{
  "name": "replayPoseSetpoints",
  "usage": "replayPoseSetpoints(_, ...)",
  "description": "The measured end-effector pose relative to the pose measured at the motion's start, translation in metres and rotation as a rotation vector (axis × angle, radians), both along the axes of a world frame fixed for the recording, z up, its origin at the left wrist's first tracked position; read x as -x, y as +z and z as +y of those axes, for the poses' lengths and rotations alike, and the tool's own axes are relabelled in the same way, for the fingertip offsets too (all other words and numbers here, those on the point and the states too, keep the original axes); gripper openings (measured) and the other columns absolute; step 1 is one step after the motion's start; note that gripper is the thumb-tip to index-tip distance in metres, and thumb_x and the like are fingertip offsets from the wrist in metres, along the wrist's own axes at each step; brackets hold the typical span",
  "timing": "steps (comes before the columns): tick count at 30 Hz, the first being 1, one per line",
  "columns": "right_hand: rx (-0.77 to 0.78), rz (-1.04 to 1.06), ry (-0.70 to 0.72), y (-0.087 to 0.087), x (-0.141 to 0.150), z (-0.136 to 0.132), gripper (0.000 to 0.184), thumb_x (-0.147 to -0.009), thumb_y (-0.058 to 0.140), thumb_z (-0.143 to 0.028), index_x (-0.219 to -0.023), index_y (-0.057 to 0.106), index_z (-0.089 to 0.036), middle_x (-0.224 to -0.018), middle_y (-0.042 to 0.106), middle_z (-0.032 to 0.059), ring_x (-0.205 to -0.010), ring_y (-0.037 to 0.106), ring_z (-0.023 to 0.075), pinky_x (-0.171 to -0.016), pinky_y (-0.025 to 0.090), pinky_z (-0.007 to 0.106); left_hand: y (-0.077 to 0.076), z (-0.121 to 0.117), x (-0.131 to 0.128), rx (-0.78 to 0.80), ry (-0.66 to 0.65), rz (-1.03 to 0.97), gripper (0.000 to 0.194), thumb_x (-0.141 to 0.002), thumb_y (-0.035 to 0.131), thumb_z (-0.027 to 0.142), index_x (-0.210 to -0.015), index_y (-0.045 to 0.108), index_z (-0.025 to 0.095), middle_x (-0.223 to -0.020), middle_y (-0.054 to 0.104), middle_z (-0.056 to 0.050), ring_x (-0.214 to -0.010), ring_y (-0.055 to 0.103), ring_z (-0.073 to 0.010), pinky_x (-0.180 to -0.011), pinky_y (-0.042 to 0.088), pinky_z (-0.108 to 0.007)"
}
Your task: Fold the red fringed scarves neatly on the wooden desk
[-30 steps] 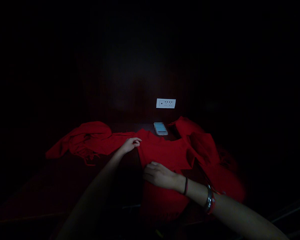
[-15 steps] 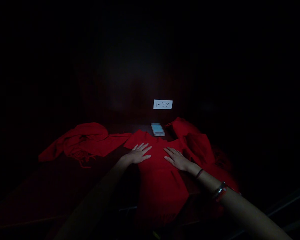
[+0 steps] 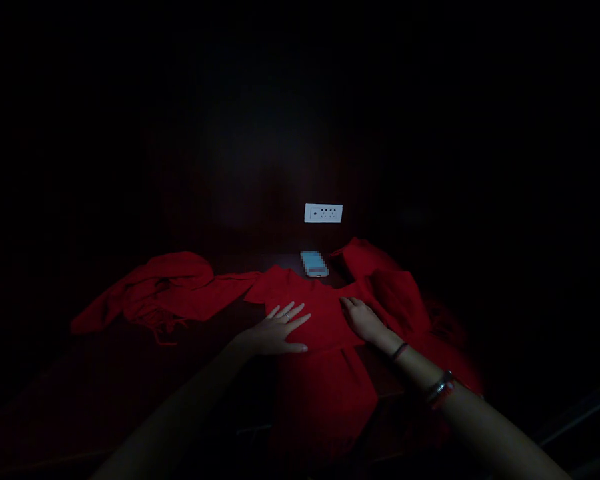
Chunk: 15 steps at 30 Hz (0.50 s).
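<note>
A red scarf (image 3: 325, 393) lies in the middle of the dark table, its lower part hanging over the front edge. My left hand (image 3: 280, 332), with a ring on one finger, rests flat on the cloth, fingers spread. At the cloth's right side, my right hand (image 3: 365, 323) has its fingers curled in and closed on the fabric; the fingertips are partly hidden. More red fabric with a fringe (image 3: 165, 287) is bunched on the left. Another crumpled red heap (image 3: 395, 300) lies just beyond my right hand.
A phone (image 3: 314, 263) with a lit, blurred screen lies behind the scarf. On the dark wall above it is a white socket plate (image 3: 323, 213). The surroundings are very dark, and the front table edge (image 3: 55, 460) shows only faintly.
My right hand has gone from flat with fingers stretched to curled at the scarf's right side. My left hand has slid slightly right and nearer, still spread.
</note>
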State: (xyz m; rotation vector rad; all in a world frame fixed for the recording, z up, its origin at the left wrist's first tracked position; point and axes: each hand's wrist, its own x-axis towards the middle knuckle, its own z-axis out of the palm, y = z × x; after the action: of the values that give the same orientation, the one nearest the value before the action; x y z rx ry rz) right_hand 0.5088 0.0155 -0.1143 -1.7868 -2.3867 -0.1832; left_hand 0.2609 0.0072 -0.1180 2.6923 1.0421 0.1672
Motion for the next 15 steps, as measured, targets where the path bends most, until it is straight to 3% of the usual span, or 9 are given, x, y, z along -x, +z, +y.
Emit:
replayPoseSetpoints(3, -0.006, -0.142, -0.033, 0.004, 0.0, 0.0, 0.034, -0.081, 0.028, -0.01, -0.107, 0.048, -0.013, -0.1, 0.054, 0.0131, -0.089, 0.052, 0.0184, -0.073, 0.04, 0.027, 0.002, -0.001, 0.002, 0.014, 0.013, -0.004, 0.075, -0.068, 0.038, 0.063, -0.13, 0.015, 0.029, -0.138, 0.01, -0.006, -0.125, 0.005, -0.0277, -0.098, 0.008, -0.047)
replayPoseSetpoints(7, -0.045, -0.268, -0.009, 0.017, 0.004, 0.002, 0.03, -0.077, 0.032, -0.006, -0.096, 0.054, -0.013, -0.093, 0.056, 0.0129, -0.084, 0.053, 0.0207, -0.07, 0.04, 0.03, 0.012, 0.011, -0.001, -0.052, 0.08, -0.08, 0.061, -0.075, 0.032, 0.058, -0.129, 0.022, 0.03, -0.138, 0.015, -0.003, -0.125, 0.01, -0.0241, -0.099, 0.012, -0.043)
replayPoseSetpoints(12, -0.201, -0.325, 0.007, 0.051, -0.011, 0.018, 0.027, -0.078, 0.037, -0.012, -0.101, 0.053, -0.013, -0.104, 0.052, 0.0149, -0.102, 0.043, 0.0254, -0.087, 0.028, 0.043, 0.019, 0.051, -0.022, -0.07, 0.139, -0.213, 0.061, -0.079, 0.029, 0.053, -0.129, 0.023, 0.02, -0.135, 0.023, -0.007, -0.123, 0.019, -0.0199, -0.099, 0.018, -0.035)
replayPoseSetpoints(15, -0.132, -0.379, -0.005, 0.061, -0.033, 0.031, 0.036, -0.074, 0.05, -0.023, -0.109, 0.048, -0.015, -0.111, 0.049, 0.0144, -0.109, 0.037, 0.0283, -0.09, 0.021, 0.05, 0.012, 0.065, -0.03, -0.016, 0.092, -0.215, 0.062, -0.078, 0.031, 0.052, -0.129, 0.024, 0.018, -0.131, 0.032, -0.007, -0.119, 0.03, -0.0198, -0.098, 0.022, -0.032)
